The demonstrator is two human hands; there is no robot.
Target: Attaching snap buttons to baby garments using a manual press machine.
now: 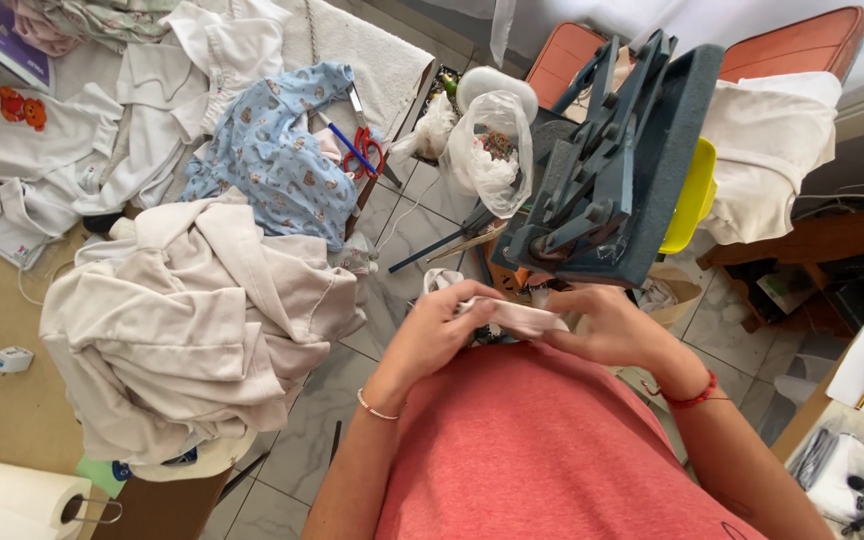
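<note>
Both hands meet in front of my chest over a small piece of white cloth. My left hand, with a thin bracelet at the wrist, grips its left end. Pinching the right end is my right hand, which has a red cord around the wrist. Just beyond my hands stands a dark blue-grey press machine with its plate tilted up. My coral shirt fills the lower middle of the view.
A heap of white garments and a light blue printed garment cover the table on the left. Red-handled scissors lie near its edge. A clear plastic bag, a paper towel roll and orange chairs stand around.
</note>
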